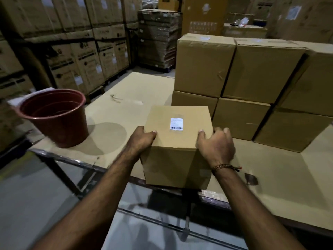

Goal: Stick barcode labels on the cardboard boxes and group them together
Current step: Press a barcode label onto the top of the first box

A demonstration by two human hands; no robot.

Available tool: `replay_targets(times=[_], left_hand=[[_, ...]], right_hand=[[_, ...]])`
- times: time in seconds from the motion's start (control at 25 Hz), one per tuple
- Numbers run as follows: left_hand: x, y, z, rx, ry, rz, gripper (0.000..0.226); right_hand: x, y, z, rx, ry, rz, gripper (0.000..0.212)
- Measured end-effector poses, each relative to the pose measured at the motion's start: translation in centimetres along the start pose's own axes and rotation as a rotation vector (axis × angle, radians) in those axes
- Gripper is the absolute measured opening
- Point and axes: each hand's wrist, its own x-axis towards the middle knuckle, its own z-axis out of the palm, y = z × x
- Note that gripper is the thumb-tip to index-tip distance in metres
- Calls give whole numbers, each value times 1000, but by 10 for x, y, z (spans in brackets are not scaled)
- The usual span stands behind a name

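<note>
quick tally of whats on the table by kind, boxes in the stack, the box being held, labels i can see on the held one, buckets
Stacked cardboard boxes: 6 visible, two layers of three
Held box, gripped by left hand and right hand: 1
Barcode label on the held box's top: 1
Red bucket: 1
Total: 9

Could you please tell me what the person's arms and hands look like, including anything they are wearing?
Both forearms are bare, with no sleeves in view and no gloves. The left hand wears nothing: no ring, watch or band shows. The right hand has a thin braided thread bracelet at the wrist, brownish, with a short red-tipped end sticking out.
</note>
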Motion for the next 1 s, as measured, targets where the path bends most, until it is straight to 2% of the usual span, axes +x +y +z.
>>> replay_targets(times=[0.08,0.24,0.44,0.56,0.68,0.76,0.88,1.0], left_hand=[[8,-13,-23,-7,39,1,66],[31,-25,-58,21,43,38,51],[65,-33,-83,154,-36,83,58],[83,-27,-85,332,-66,56,60],[95,-14,-77,446,33,141,53],[105,-10,-69,476,57,275,45],[119,-5,-59,566,-64,440,46],[124,-5,-53,632,-118,488,61]], right_hand=[[-10,-21,15,-4,-19,-36,58],[-20,-48,43,-22,-44,-37,56],[-28,-60,71,-4,-49,14,50],[-26,-65,72,-123,-80,47,52],[-16,-77,71,-253,46,-9,47],[-2,-86,76,-129,92,-114,32],[23,-98,86,66,-117,-260,23],[34,-111,98,31,-206,-325,26]])
